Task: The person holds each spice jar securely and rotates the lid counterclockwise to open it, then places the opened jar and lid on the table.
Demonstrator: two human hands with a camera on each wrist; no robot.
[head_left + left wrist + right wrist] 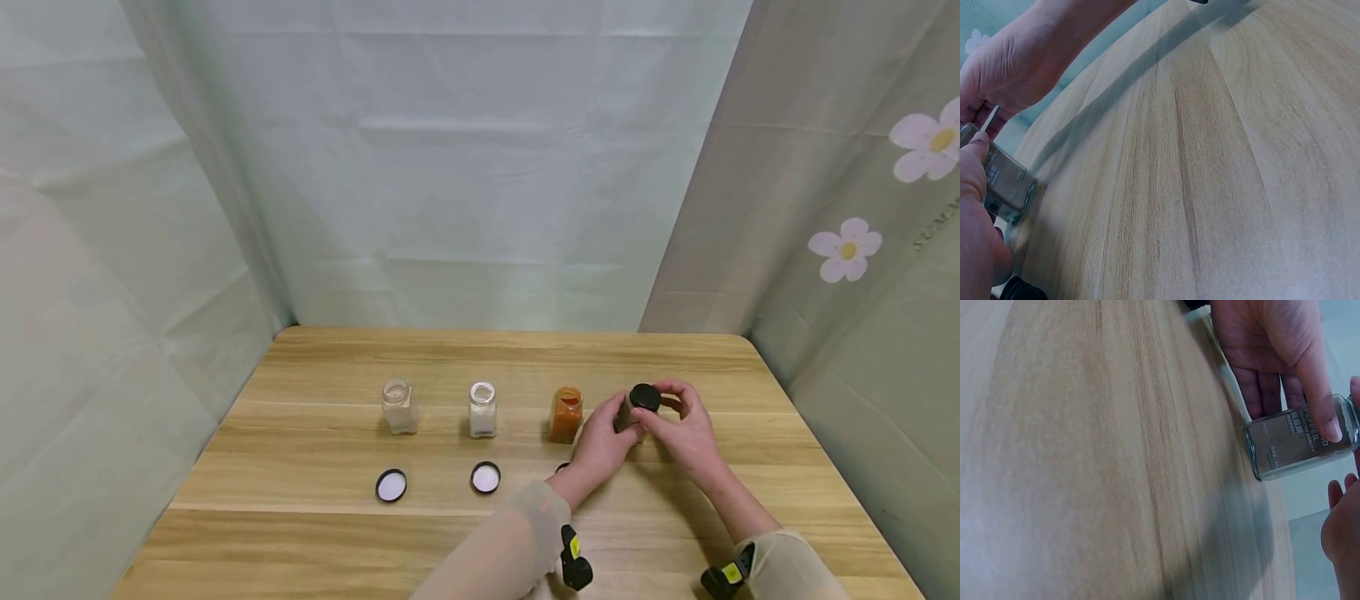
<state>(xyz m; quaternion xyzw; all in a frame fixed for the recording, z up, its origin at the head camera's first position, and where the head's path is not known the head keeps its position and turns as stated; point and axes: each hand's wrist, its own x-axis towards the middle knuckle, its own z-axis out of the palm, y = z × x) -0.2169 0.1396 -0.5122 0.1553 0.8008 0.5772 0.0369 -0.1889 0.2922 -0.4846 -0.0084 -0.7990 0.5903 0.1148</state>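
My left hand grips the body of a square glass spice jar filled with grey-brown powder. Printed lettering shows on its side, with the left thumb lying across it. On top of this jar is a black lid, which my right hand pinches between thumb and fingers. In the left wrist view, the jar's base is close to the table; contact is hard to tell. Just left of my left hand stands a lidless jar of orange-red powder.
Further left stand two more lidless jars, one with white contents and one with beige powder. Before them lie two black-rimmed lids, white insides up. Another lid is partly hidden by my left arm. Curtains surround the wooden table.
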